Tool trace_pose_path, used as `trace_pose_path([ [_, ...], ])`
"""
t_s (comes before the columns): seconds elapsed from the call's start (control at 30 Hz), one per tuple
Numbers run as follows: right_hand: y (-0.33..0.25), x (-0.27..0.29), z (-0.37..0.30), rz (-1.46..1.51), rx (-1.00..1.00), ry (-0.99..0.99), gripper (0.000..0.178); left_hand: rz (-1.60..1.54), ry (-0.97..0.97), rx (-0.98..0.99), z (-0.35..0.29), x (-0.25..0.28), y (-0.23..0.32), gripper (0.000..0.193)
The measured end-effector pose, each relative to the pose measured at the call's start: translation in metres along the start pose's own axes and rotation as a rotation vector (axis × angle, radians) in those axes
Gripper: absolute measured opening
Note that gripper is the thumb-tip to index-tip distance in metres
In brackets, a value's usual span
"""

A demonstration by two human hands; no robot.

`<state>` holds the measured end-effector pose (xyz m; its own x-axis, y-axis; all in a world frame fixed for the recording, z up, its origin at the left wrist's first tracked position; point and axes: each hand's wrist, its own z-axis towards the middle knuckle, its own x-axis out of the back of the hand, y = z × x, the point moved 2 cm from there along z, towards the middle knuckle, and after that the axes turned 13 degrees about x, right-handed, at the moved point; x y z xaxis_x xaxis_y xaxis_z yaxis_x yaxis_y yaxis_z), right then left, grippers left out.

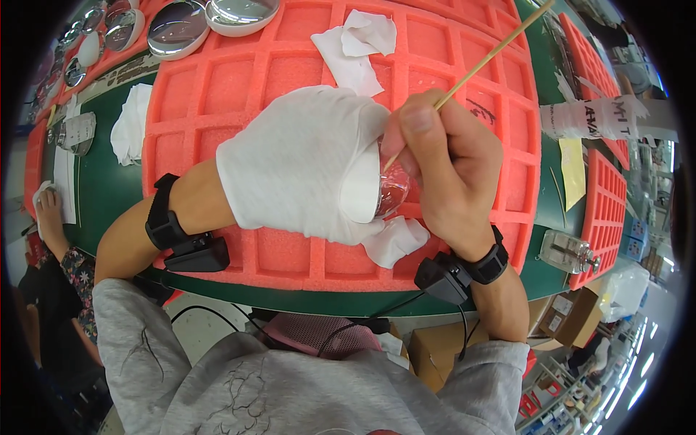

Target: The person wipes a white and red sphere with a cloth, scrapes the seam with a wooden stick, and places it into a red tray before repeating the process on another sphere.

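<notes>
My left hand [297, 167], in a white cloth glove, is closed around a clear, rounded lens [394, 196] with a white side. The glove hides much of the lens and the exact finger grip. In a pinch between thumb and fingers, my right hand [455, 163] holds a thin wooden stick [496, 51] at a slant. Its lower tip lies at the clear part of the lens; whether it touches cannot be made out. Both hands are above a red foam tray [330, 257] with square pockets. White cloth pieces [351, 54] lie beyond my hands, and another white cloth [397, 241] is beneath the lens.
Shiny lenses [177, 30] stand at the far left. Folded white cloths [130, 125] lie on the green table [98, 185]. At right are a glass bottle [567, 251] with a metal top, yellow paper [572, 172] and a wrapped post [591, 118]. Another person's hand [49, 216] is at left.
</notes>
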<state>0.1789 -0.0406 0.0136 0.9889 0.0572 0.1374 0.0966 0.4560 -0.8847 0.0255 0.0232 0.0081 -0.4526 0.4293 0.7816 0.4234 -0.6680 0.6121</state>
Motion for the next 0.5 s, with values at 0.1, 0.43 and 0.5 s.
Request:
trace_pose_path([
  [0.1,0.0028,-0.0004,0.0,0.045,-0.032,0.12,0.027,0.016,-0.006,-0.013,-0.0012,0.0016,-0.0001,0.045],
  [0.43,-0.0041,0.0014,0.0,-0.012,-0.033,0.03,0.03,0.025,-0.034,-0.026,-0.0004,0.0034,-0.0001,0.046],
  [0.5,-0.0034,0.002,0.0007,-0.011,-0.056,0.035,0.03,0.008,-0.016,-0.012,-0.0001,0.0022,-0.0021,0.047],
])
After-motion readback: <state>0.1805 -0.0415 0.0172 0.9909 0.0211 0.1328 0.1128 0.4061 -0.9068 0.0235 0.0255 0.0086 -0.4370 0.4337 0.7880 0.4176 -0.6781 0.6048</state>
